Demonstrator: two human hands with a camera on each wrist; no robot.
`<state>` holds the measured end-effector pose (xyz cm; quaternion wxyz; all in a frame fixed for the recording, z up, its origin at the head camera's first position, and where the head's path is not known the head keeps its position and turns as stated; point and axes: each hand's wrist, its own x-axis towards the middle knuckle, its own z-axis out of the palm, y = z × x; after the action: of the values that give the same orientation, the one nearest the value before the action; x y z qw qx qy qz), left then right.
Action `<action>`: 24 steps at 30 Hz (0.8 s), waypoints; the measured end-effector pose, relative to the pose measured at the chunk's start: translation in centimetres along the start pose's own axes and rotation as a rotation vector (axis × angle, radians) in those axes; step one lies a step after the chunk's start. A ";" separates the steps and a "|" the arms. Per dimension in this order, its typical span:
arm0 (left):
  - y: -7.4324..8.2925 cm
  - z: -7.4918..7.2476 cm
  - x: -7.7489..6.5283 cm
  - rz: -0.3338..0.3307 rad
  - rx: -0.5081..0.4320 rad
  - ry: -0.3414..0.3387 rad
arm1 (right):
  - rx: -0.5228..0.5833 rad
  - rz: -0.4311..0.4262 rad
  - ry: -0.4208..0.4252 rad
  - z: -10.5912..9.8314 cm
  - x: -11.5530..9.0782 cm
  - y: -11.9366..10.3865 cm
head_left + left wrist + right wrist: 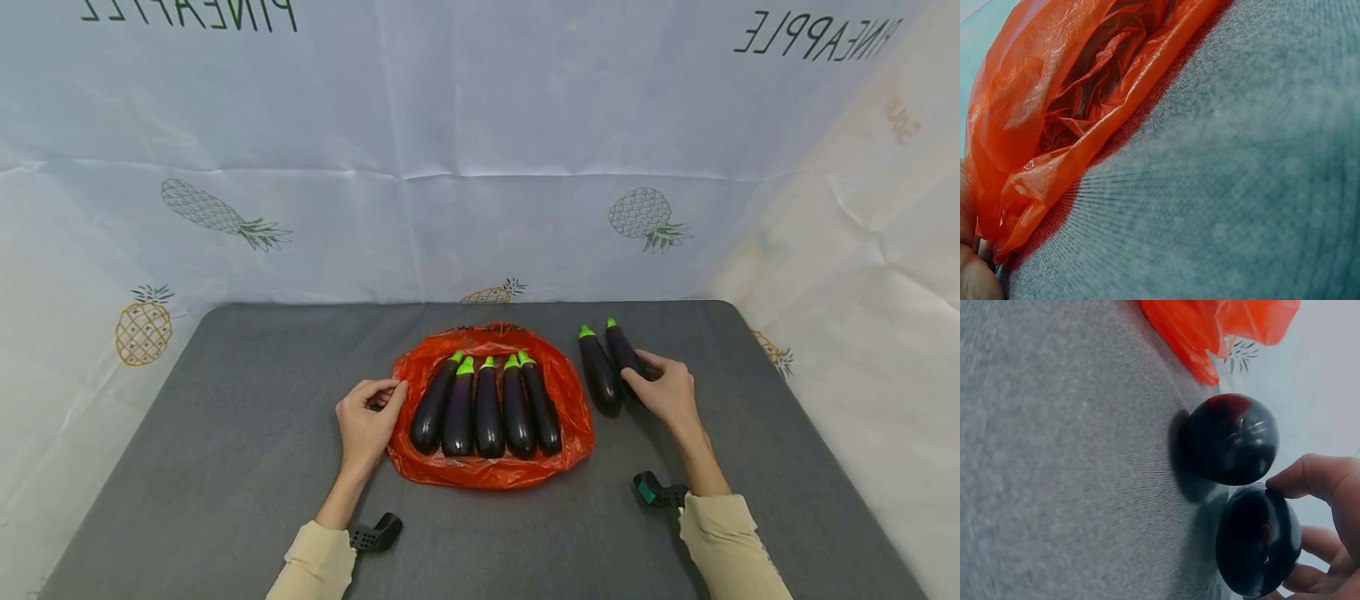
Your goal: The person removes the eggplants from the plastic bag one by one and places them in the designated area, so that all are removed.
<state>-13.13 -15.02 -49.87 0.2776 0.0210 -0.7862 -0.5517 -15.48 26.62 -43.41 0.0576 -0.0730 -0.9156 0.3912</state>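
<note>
As the outer eggplant (623, 352) lies right of the bag (487, 475), the right hand (667, 389) has it by the near end, thumb on one side, fingers on the other; whether that end clears the table (247, 433), I can't tell. Right beside it, on the bag side, comes a second eggplant (600, 375), green tip pointing away like its neighbour's, near the hand but not in its grasp. Over to the red bag, spread in a rough round at mid-table: five more eggplants (488, 417) lie inside, side by side in a row, green ends at the far side, skins shining. At the bag's left rim, the left hand (366, 423) pinches the plastic between thumb and fingers. Black mounts (377, 533) sit at both wrists, cream sleeves (318, 560) behind them, and beyond the grey table hangs a pale cloth (420, 92) printed with pineapples and mirrored lettering.
</note>
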 end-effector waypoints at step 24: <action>0.0 0.0 -0.1 0.015 0.012 0.009 | -0.030 -0.023 -0.050 0.3 0.2 0.6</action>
<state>-13.05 -14.97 -49.90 0.2850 0.0193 -0.7883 -0.5449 -15.71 26.88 -44.09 0.0381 -0.0534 -0.9234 0.3783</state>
